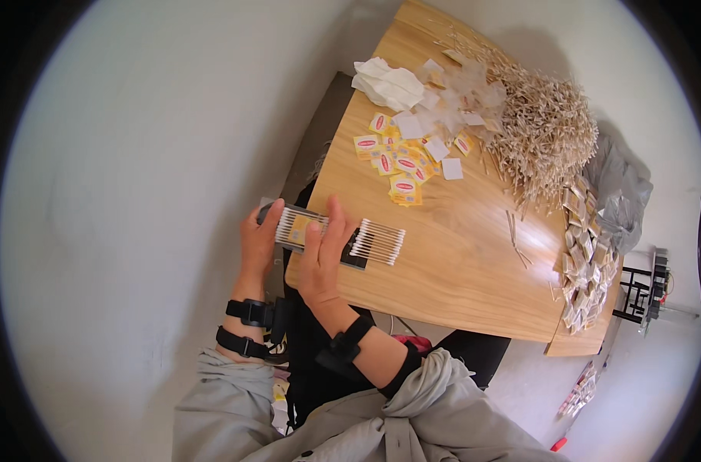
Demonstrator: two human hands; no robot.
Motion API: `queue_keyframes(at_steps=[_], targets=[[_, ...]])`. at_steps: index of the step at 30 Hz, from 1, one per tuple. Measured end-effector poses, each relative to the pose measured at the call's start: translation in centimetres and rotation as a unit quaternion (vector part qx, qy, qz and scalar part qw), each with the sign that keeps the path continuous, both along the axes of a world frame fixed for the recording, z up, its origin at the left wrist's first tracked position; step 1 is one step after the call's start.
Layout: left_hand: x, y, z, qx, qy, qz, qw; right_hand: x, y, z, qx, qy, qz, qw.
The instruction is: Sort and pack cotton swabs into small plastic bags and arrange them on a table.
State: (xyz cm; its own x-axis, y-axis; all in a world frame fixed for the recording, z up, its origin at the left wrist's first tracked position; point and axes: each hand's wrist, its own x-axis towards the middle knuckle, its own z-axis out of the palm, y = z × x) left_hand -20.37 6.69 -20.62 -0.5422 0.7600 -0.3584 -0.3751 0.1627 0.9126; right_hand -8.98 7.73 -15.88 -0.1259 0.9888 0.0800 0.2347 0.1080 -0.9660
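Note:
At the table's near left corner, my left hand (257,242) is closed around the left end of a small clear pack of cotton swabs (287,224) with a yellow card (301,229) in it. My right hand (322,258) lies across the pack's right end, its fingers stretched out and its thumb touching the pack. Under both hands is a dark flat tray (355,260), partly covered by the right hand. Just right of that hand, a neat row of loose cotton swabs (380,242) rests partly on the tray and partly on the table.
Yellow and white cards (404,163) lie scattered on the wooden table (458,239), beside a crumpled white sheet (387,83) and clear bags (466,92). A large heap of cotton swabs (539,127) fills the far right. Many filled packs (585,258) and a grey plastic bag (621,189) line the right edge.

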Motion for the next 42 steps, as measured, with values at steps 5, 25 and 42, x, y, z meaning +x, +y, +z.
queue_keyframes(at_steps=[5,25,42], targets=[[0.5,0.5,0.3,-0.02,0.013,0.002,1.0,0.2,0.4,0.1,0.014,0.027,0.013,0.999],[13.2,-0.9,6.9,0.017,0.589,-0.34,0.733,13.8,6.5,-1.5,0.088,-0.202,-0.141,0.965],[13.9,-1.5,5.4,-0.026,0.625,-0.351,0.697,18.1,6.9,-2.0,0.098,-0.285,-0.186,0.935]])
